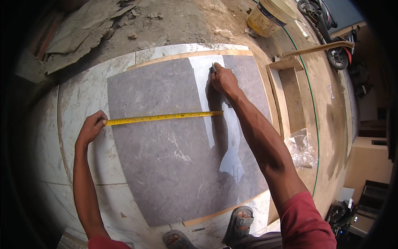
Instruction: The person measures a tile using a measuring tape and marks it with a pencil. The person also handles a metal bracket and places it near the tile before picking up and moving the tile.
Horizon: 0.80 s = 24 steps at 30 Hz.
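My left hand (92,128) pinches a yellow tape measure blade (159,118) at the left edge of a grey, stone-patterned sheet (155,153). The blade lies across the sheet and stops on a pale, shiny strip (202,76). Beyond that strip lies another grey patterned area (247,95). Over the strip's far part, my right hand (225,81) is closed around a small dark tool (213,67), mostly hidden by the fingers. Its kind I cannot make out. Whether the tape's case sits in my left palm is hidden.
Wooden board edges (228,52) show under the sheets, on white marbled tiles (83,99). To the right stand a wooden frame (286,97) and crumpled clear plastic (302,149). A bucket (269,18) is at the back. A pen-like object (199,229) lies near my sandals (240,222).
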Motion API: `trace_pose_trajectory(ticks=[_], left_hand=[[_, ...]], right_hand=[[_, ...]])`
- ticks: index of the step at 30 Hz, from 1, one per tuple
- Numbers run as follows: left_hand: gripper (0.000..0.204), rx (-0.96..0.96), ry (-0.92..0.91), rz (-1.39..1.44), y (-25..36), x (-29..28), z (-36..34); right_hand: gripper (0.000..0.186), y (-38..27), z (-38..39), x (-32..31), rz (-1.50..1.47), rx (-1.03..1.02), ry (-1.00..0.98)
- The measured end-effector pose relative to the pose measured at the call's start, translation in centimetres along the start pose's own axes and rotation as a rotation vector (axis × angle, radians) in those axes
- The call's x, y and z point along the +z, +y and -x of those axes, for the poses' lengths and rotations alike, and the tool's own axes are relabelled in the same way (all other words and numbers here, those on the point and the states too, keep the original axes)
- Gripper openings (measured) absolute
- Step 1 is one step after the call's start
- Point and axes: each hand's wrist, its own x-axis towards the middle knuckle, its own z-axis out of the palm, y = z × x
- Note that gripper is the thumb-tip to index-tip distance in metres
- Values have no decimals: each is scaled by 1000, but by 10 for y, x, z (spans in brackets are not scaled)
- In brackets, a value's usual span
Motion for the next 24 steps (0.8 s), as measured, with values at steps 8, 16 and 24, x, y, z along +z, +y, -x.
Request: trace_pose_trajectory(ticks=[8,16,24], left_hand=[[14,-77,-74,99,14,37,44],[16,-93,-43,105,13,40,41],[17,-69,-32,42,12,42,39]], right_hand=[[33,-4,0,-1,21,-9,-18],[34,1,0,4,29,-31,30],[33,4,-2,2,45,-44,32]])
